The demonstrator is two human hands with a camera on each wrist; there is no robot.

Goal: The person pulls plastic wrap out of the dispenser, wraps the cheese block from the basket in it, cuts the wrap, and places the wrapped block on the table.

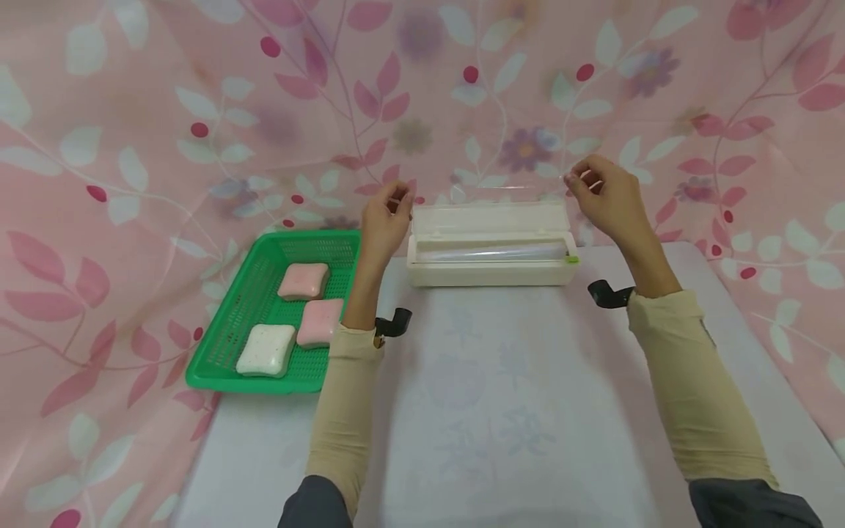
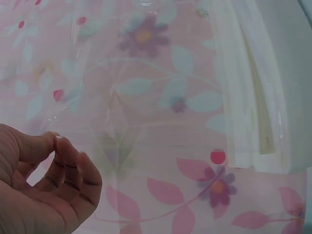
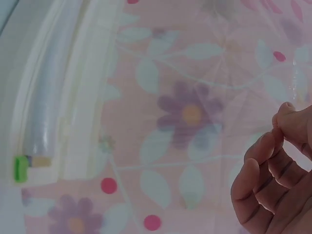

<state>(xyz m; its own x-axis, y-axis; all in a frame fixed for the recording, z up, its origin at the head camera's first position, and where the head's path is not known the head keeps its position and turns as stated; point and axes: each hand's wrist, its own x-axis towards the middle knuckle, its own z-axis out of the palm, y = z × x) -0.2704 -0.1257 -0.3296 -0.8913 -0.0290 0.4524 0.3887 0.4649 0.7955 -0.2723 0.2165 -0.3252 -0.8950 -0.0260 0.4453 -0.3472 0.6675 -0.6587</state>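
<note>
Clear film (image 1: 508, 188): we see it beyond the box (image 1: 491, 276), spanning from the left hand (image 1: 386, 220) to the right hand (image 1: 609, 196); one hand at each side probably serves to spread it flat.
Left hand: thumb and forefinger meet in a pinch on the film's edge, the other fingers loosely bent; so light a grip likely suits something this thin.
Right hand: we find a matching fingertip pinch at the opposite side, which we take to even out the pull.
Roll (image 1: 495, 254): it lies lengthwise inside the box, whose walls seem to stop it from wandering.
Lid (image 1: 488, 218): it stands raised along the box's far edge, leaving the roll uncovered.
Green piece (image 1: 571, 259): it sits at the box's right end; we cannot tell its purpose.
Green basket (image 1: 264, 386): it stands left of the box, partly behind the left forearm; its raised sides should contain the soap bars (image 1: 267, 350), two pink and one white.
White table (image 1: 488, 411): it supports box and basket.
</note>
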